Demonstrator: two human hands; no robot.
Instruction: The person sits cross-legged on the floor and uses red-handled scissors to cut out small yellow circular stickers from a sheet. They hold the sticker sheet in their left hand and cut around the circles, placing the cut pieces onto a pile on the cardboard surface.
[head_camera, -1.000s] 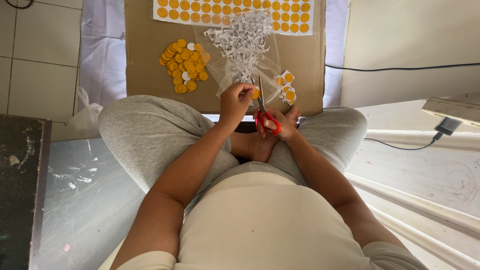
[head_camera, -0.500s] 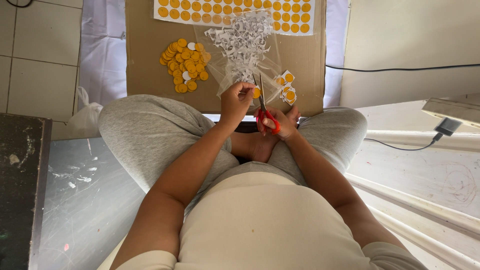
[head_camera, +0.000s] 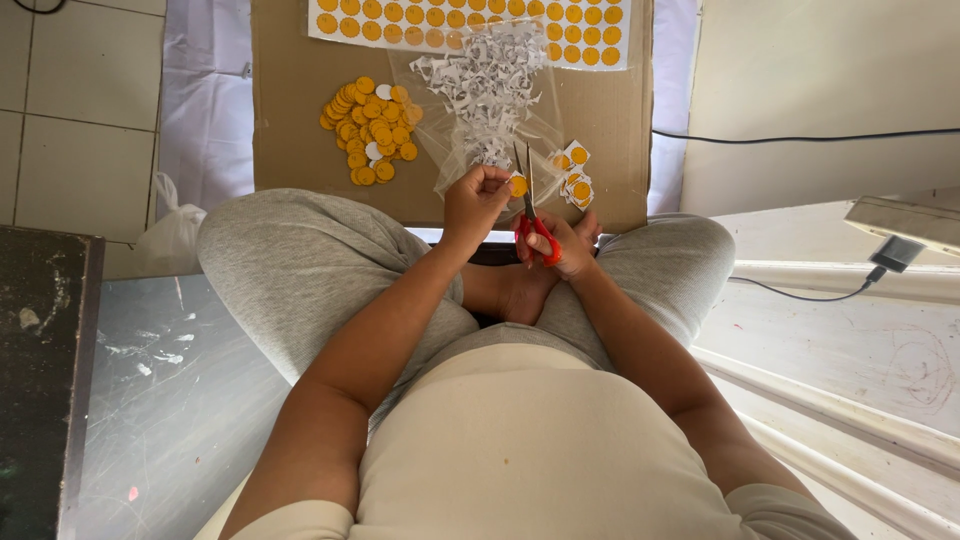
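My left hand (head_camera: 474, 197) pinches a small yellow paper disc (head_camera: 518, 186) at its fingertips. Just to its right, my right hand (head_camera: 560, 243) grips red-handled scissors (head_camera: 531, 205), whose blades point up and touch the disc's edge. Both hands hover over the near edge of a brown cardboard sheet (head_camera: 300, 110). On the cardboard lie a heap of cut yellow discs (head_camera: 368, 130), a pile of white paper scraps (head_camera: 490, 85) on clear plastic, and a few square-cut yellow pieces (head_camera: 574, 175).
A printed sheet of yellow circles (head_camera: 470, 18) lies at the cardboard's far edge. I sit cross-legged in grey trousers (head_camera: 290, 260). A dark table (head_camera: 40, 380) stands at left. A black cable (head_camera: 800, 135) and a charger (head_camera: 895, 252) are at right.
Both hands stay in place; the scissors and disc shift only slightly between frames.
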